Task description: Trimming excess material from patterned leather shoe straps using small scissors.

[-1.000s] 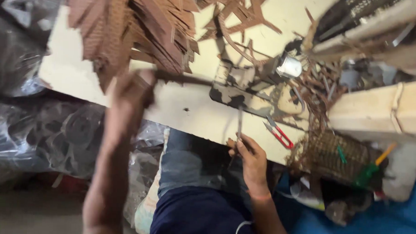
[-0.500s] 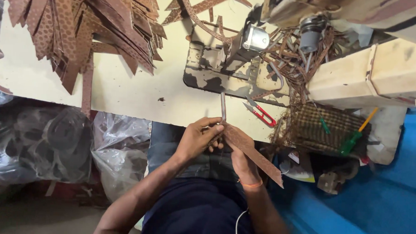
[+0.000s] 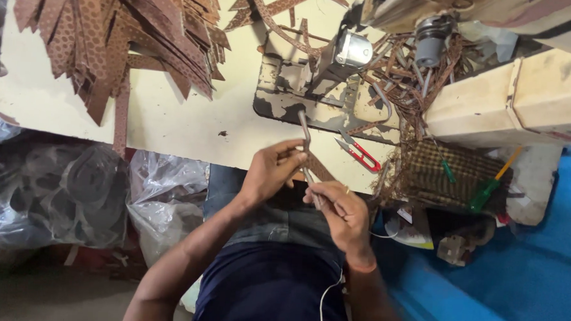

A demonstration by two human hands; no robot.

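A cream worktable stands above clear plastic bags and blue flooring.

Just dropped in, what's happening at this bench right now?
A seated person holds a narrow brown strip upright at the table edge, left hand pinching its upper part, right hand gripping the lower end. A sewing machine sits just beyond, with red snips beside it. A pile of brown cut pieces lies at the far left, and screwdrivers rest on a checked pad at right.

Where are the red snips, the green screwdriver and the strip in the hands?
red snips (image 3: 361, 153), head view, on the red handle.
green screwdriver (image 3: 485, 194), head view, on its green handle.
brown strip (image 3: 305, 137), head view, above the fingers.
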